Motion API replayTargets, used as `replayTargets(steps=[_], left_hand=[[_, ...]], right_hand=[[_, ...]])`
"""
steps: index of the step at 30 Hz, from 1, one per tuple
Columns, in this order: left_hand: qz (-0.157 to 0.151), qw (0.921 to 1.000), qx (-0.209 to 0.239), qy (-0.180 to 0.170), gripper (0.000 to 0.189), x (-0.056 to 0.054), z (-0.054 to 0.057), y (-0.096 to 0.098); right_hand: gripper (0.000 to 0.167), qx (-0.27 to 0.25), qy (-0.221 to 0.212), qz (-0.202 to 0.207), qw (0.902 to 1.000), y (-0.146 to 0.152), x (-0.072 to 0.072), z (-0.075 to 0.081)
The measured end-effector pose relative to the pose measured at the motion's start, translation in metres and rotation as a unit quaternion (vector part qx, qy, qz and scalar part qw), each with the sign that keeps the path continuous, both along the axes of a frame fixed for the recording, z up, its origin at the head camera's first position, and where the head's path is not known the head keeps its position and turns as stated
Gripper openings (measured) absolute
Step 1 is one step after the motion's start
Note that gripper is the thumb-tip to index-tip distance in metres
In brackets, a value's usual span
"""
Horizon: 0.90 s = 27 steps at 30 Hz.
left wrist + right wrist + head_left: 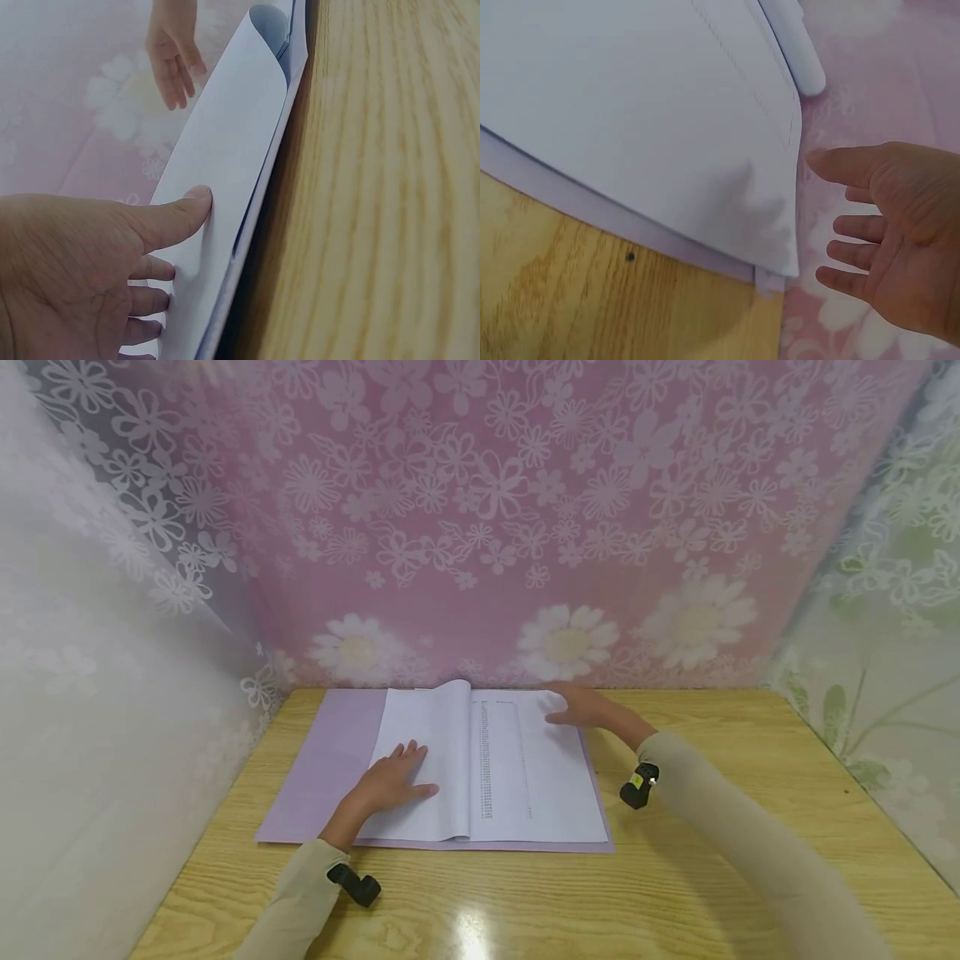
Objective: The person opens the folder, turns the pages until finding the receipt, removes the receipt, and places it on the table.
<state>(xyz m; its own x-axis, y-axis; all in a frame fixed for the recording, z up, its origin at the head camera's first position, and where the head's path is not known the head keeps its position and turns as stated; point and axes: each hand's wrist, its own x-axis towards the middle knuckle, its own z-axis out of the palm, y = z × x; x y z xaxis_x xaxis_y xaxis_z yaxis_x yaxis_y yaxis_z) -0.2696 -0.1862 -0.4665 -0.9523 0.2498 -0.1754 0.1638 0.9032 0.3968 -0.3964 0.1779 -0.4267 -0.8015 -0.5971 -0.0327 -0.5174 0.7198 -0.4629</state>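
Note:
A purple folder point(330, 760) lies spread on the table with white sheets inside. The left-hand pages point(423, 814) bulge up in a curl near the spine. Columns of small print run down the right-hand page point(558, 777). My left hand point(390, 779) rests flat on the left-hand pages, fingers spread and thumb pointing toward the fold, as the left wrist view also shows on the white paper point(225, 142). Over the far right corner of the printed page hovers my right hand point(581, 706), its fingers extended; in the right wrist view the hand point(907, 240) holds nothing and casts a shadow on the paper.
The wooden table point(525, 902) runs up to a pink flowered backdrop point(480, 568) just behind the folder. Pale flowered side panels point(97, 693) rise at the left and right. Black wrist cameras point(639, 785) are strapped over both sleeves.

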Motion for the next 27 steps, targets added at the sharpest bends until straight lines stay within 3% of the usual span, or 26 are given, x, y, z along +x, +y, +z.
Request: replayTargets(steps=[5, 14, 27], left_hand=[[-0.001, 1.0000, 0.006, 0.000, 0.082, 0.000, 0.000, -0.001], [-0.004, 1.0000, 0.003, 0.001, 0.081, -0.003, -0.005, -0.003], [0.002, 1.0000, 0.000, 0.000, 0.081, -0.003, -0.005, -0.002]], right_hand=[[0.069, -0.048, -0.017, -0.016, 0.9986, 0.013, -0.012, -0.008], [0.070, -0.038, -0.020, -0.056, 0.9975, 0.017, -0.029, -0.020], [0.066, -0.053, -0.024, -0.079, 0.9952, 0.019, -0.039, -0.029]])
